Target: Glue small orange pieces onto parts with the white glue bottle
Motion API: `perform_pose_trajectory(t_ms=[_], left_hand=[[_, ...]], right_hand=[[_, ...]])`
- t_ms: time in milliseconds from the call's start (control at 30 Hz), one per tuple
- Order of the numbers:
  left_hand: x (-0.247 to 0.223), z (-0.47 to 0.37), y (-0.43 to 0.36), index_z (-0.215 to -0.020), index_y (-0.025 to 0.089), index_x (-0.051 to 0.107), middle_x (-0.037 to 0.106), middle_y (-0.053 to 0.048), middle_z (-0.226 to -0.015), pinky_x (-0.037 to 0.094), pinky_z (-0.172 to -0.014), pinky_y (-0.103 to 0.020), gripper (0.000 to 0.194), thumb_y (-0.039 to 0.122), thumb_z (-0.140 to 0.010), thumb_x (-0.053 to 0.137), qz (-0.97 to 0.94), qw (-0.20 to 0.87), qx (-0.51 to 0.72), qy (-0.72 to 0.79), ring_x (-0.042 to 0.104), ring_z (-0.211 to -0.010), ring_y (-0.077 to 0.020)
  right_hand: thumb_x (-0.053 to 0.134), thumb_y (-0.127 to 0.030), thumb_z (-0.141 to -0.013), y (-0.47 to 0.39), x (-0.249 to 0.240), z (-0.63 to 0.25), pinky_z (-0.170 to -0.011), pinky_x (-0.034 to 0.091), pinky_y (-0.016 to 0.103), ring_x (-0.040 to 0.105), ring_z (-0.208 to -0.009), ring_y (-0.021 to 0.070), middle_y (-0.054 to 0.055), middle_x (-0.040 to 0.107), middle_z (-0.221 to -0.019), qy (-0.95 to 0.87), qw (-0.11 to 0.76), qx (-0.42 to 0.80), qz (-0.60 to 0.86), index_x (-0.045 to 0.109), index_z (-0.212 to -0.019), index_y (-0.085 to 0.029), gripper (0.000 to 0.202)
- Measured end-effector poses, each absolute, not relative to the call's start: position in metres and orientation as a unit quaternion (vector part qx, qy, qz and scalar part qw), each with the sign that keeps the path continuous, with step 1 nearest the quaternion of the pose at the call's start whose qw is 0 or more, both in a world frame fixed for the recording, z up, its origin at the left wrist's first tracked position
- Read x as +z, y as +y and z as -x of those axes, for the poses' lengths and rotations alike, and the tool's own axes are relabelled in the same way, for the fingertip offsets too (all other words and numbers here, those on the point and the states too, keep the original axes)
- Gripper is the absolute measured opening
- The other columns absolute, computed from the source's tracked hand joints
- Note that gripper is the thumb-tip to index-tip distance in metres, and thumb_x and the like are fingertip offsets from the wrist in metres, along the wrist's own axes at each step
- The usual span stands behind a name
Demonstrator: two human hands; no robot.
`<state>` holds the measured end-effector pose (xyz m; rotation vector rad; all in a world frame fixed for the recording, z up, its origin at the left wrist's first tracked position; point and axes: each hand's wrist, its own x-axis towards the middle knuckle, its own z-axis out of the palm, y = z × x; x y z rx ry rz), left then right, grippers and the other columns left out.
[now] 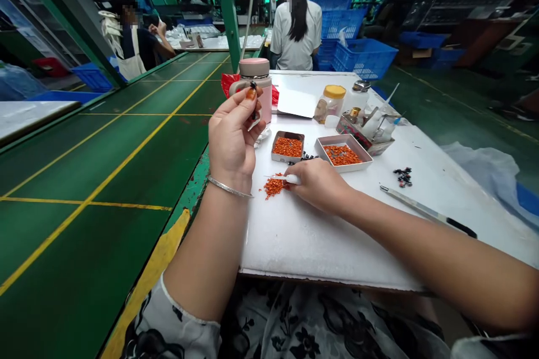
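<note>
My left hand (234, 129) is raised above the table, pinching a small dark piece (253, 85) between thumb and fingertips. Its exact kind is too small to make out. Low over the tabletop, my right hand (318, 184) grips a white tool with a thin pointed tip (292, 179), which points left over a loose pile of small orange pieces (274, 186). Just behind that hand stand a small metal tin (288, 159) and a wider white tray (346, 168), both holding more orange pieces. Several black bits (309, 158) lie between them, partly hidden by my hand.
A pink thermos cup (265, 98) stands behind my left hand. A yellow-lidded jar (330, 102) and a box of small bottles (357, 130) are at the back. A pen (427, 211) and black pieces (403, 177) lie right. A green conveyor belt (109, 179) runs left; two people sit beyond.
</note>
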<state>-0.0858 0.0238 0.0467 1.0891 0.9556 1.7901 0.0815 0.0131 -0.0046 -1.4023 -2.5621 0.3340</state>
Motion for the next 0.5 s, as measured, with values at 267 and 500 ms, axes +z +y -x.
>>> perform_pose_trajectory(t_ms=[267,500], left_hand=[[0.0466,0.0832,0.0242,-0.088,0.025,0.07,0.069,0.001,-0.081,0.052,-0.06,-0.023,0.006,0.026,-0.086,0.065,-0.42,0.423,0.712,0.371,0.065,-0.072,-0.011],[0.0448,0.078,0.0247,-0.077,0.021,0.073,0.066,0.001,-0.07,0.048,-0.051,-0.016,0.003,0.018,-0.078,0.073,-0.359,0.463,0.744,0.322,0.057,-0.058,-0.0068]], right_hand=[[0.056,-0.015,-0.082,0.0084,-0.0089,-0.0824,-0.062,0.033,0.031,0.065,-0.08,0.0238,0.01,0.074,-0.088,-0.879,0.065,0.056,0.468,0.076,-0.091,-0.02,0.023],[0.054,-0.01,-0.076,0.0042,-0.0132,-0.0836,-0.059,0.028,0.031,0.065,-0.082,0.0248,0.011,0.074,-0.092,-0.885,0.075,0.062,0.455,0.074,-0.086,-0.016,0.022]])
